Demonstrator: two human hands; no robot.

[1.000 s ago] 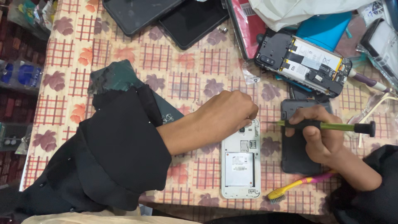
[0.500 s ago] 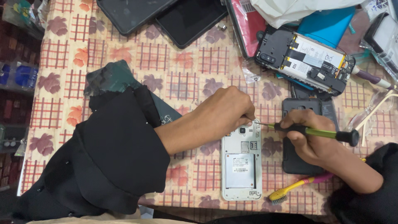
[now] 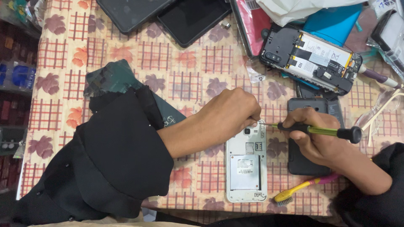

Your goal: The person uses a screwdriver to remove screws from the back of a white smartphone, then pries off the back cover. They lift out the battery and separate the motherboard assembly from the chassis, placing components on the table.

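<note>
- One yellow-and-pink toothbrush [image 3: 299, 192] lies nearest the table's front edge, just right of the white phone's lower end.
- One white phone with its back cover off [image 3: 246, 162] lies face down on the cloth, between the two forearms, its upper end under both hands.
- Two hands work at that upper end: the left hand [image 3: 229, 112], in a wide black sleeve, is curled with its fingertips pinched together at the phone's top edge; what they pinch is too small to tell.
- The right hand [image 3: 313, 133] is closed around one slim screwdriver with a yellow-green shaft and black cap [image 3: 320, 131], lying almost level, tip touching the phone's top right corner.
- One dark phone back cover [image 3: 305, 138] lies under the right hand, just beside the white phone.
- One opened black phone showing its battery and boards [image 3: 311, 56] lies farther off, right of centre.
- Two dark slabs, a tablet [image 3: 130, 12] and a phone [image 3: 191, 19], rest at the far edge.
- The table wears one cream cloth with red checks and printed flowers [image 3: 168, 59]; cluttered shelves [image 3: 12, 75] stand at the left.
</note>
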